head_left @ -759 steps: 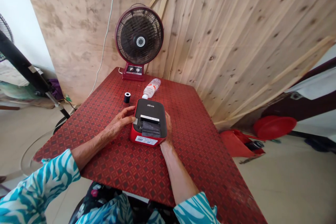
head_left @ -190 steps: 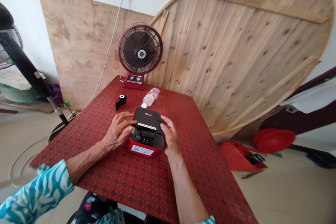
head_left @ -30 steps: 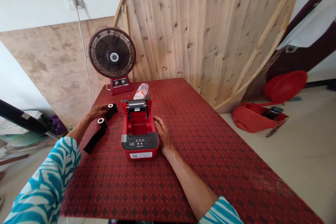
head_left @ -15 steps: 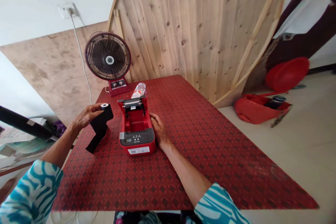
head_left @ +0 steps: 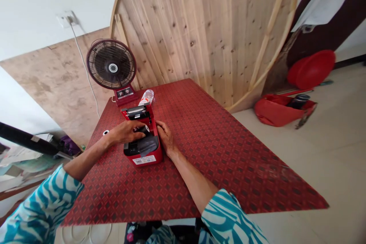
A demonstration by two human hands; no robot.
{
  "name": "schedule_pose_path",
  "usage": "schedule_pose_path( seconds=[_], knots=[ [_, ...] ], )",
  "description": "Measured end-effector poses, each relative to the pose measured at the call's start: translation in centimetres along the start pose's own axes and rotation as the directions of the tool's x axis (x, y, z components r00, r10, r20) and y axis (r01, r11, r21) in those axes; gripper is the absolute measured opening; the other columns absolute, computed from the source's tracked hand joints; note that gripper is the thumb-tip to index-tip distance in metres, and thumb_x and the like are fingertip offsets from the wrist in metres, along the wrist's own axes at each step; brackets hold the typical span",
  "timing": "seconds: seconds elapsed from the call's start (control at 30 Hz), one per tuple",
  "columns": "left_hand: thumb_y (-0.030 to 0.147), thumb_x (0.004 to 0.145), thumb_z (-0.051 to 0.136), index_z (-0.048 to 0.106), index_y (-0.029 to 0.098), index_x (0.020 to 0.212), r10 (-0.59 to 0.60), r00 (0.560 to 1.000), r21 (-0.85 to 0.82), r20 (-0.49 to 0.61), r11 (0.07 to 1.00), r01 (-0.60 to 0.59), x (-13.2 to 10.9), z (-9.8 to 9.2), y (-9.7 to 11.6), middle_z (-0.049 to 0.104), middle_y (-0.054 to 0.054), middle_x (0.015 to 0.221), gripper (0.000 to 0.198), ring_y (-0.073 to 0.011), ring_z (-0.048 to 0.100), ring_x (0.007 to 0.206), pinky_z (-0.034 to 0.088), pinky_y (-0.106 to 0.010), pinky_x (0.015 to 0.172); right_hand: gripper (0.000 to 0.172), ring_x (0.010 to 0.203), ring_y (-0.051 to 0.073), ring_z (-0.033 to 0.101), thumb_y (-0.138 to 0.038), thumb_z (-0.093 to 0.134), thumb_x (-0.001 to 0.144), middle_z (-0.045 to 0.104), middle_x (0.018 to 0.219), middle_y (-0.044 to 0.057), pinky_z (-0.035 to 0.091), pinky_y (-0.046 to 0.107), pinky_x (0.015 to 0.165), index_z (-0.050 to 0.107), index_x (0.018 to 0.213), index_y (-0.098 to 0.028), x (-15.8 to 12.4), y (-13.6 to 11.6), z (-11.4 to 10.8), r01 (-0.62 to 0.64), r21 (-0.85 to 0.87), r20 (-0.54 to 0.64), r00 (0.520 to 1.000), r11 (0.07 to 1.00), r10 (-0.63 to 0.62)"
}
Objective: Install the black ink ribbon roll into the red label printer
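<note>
A small red and black label printer (head_left: pixel 158 156) stands on the table with its lid (head_left: pixel 137 112) tipped up and back. Over its open bay, my left hand (head_left: pixel 126 132) pinches a black paper roll (head_left: pixel 145 129) with a white core. The roll's loose dark strip (head_left: pixel 148 145) drapes over the printer's front panel, covering much of the buttons. Against the printer's right side rests my right hand (head_left: pixel 166 137), its fingers curled round the edge. Whether the roll touches the bay floor is hidden by my left hand.
A small white-ended roll (head_left: pixel 106 132) lies left of my left wrist. Behind the printer are a plastic bottle (head_left: pixel 146 97) lying down and a dark red fan (head_left: pixel 113 68). The table (head_left: pixel 223 160) has a patterned red top. A red bag (head_left: pixel 271 112) sits on the floor at right.
My left hand has carried the black roll rightward from beside the printer to over its open bay. The trailing strip now lies across the front panel. My right hand stays at the printer's side.
</note>
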State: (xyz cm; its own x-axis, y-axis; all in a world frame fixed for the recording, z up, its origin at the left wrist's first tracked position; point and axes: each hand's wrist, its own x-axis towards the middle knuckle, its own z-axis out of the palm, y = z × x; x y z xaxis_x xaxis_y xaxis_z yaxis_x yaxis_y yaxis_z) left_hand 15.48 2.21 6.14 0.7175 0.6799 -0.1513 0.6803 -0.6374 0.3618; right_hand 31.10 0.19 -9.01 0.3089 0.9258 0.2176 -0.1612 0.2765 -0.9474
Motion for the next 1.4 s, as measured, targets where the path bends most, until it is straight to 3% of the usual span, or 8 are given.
schedule_pose_path(
  seconds=[0.3, 0.53, 0.7, 0.87, 0.97, 1.1, 1.2, 1.4],
  knots=[
    [0.030, 0.073, 0.066, 0.073, 0.030, 0.103, -0.045, 0.998, 0.212, 0.051, 0.977, 0.034, 1.8, 0.1, -0.1, 0.075, -0.002, 0.096, 0.031, -0.0229, 0.068, 0.088, 0.046, -0.026, 0.073, 0.034, 0.111, 0.019, 0.058, -0.038, 0.047, 0.081, 0.068, 0.112, 0.002, 0.040, 0.037, 0.103, 0.067, 0.106, -0.025, 0.1, 0.2, 0.2, 0.007, 0.001, -0.015, 1.000, 1.000, -0.007],
    [0.025, 0.073, 0.064, 0.073, 0.029, 0.098, -0.017, 0.999, 0.322, 0.036, 0.947, 0.005, 1.6, 0.5, -0.1, 0.074, -0.004, 0.095, 0.027, -0.0238, 0.067, 0.089, 0.047, -0.027, 0.074, 0.035, 0.112, 0.020, 0.057, -0.038, 0.047, 0.082, 0.067, 0.115, 0.003, 0.040, 0.038, 0.104, 0.065, 0.109, -0.025, -0.1, -0.1, 0.0, -0.011, -0.001, 0.008, 1.000, 1.000, 0.011],
    [0.021, 0.073, 0.062, 0.074, 0.021, 0.083, -0.094, 0.989, 0.499, 0.117, 0.867, 0.023, 3.6, 1.5, 0.5, 0.073, -0.009, 0.082, 0.016, -0.0241, 0.068, 0.080, 0.047, -0.028, 0.067, 0.035, 0.112, 0.021, 0.057, -0.039, 0.048, 0.081, 0.067, 0.114, 0.003, 0.040, 0.039, 0.104, 0.065, 0.108, -0.024, 0.0, -0.1, 0.0, -0.022, 0.005, -0.003, 1.000, 1.000, 0.022],
    [0.025, 0.078, 0.059, 0.074, 0.020, 0.088, -0.055, 0.978, 0.424, 0.202, 0.905, -0.037, 3.7, 0.6, 0.7, 0.074, -0.007, 0.082, 0.019, -0.0221, 0.067, 0.077, 0.045, -0.026, 0.064, 0.033, 0.113, 0.020, 0.057, -0.039, 0.049, 0.082, 0.068, 0.115, 0.001, 0.040, 0.037, 0.104, 0.066, 0.108, -0.026, -0.1, -0.1, 0.0, -0.024, 0.019, 0.001, 1.000, 1.000, 0.024],
    [0.033, 0.085, 0.051, 0.071, 0.023, 0.104, 0.009, 0.999, 0.231, 0.054, 0.973, -0.021, 1.2, 0.0, 0.1, 0.075, -0.004, 0.096, 0.029, -0.0201, 0.068, 0.083, 0.047, -0.026, 0.071, 0.033, 0.113, 0.020, 0.057, -0.039, 0.049, 0.082, 0.068, 0.114, 0.002, 0.040, 0.038, 0.104, 0.066, 0.108, -0.026, -0.1, 0.0, 0.0, -0.021, 0.022, 0.001, 1.000, 1.000, 0.021],
    [0.045, 0.088, 0.045, 0.072, 0.023, 0.103, -0.104, 0.972, 0.020, -0.212, 0.994, 0.110, -3.0, 0.2, -1.5, 0.075, -0.003, 0.097, 0.037, -0.0195, 0.067, 0.082, 0.049, -0.027, 0.074, 0.034, 0.112, 0.020, 0.058, -0.039, 0.049, 0.081, 0.068, 0.113, 0.002, 0.040, 0.039, 0.103, 0.066, 0.107, -0.025, 0.0, 0.3, 0.0, -0.028, 0.032, 0.003, 1.000, 0.999, 0.028],
    [0.049, 0.085, 0.049, 0.072, 0.023, 0.101, -0.144, 0.958, -0.088, -0.247, 0.988, 0.126, -4.5, 1.1, -1.9, 0.074, -0.003, 0.098, 0.038, -0.0186, 0.066, 0.078, 0.050, -0.027, 0.072, 0.034, 0.111, 0.020, 0.058, -0.040, 0.050, 0.081, 0.068, 0.113, 0.001, 0.040, 0.038, 0.103, 0.066, 0.107, -0.026, 0.0, 0.3, -0.1, -0.027, 0.024, -0.003, 1.000, 0.999, 0.027],
    [0.044, 0.085, 0.058, 0.071, 0.021, 0.110, 0.082, 0.963, -0.048, -0.256, 0.994, -0.097, -3.9, 2.7, -0.7, 0.072, -0.007, 0.109, 0.036, -0.0218, 0.064, 0.101, 0.046, -0.033, 0.093, 0.037, 0.108, 0.021, 0.060, -0.042, 0.050, 0.079, 0.069, 0.113, 0.004, 0.042, 0.039, 0.101, 0.067, 0.106, -0.024, -0.3, -0.4, -0.2, -0.033, -0.005, -0.018, 0.999, 0.999, 0.032]
  ],
)
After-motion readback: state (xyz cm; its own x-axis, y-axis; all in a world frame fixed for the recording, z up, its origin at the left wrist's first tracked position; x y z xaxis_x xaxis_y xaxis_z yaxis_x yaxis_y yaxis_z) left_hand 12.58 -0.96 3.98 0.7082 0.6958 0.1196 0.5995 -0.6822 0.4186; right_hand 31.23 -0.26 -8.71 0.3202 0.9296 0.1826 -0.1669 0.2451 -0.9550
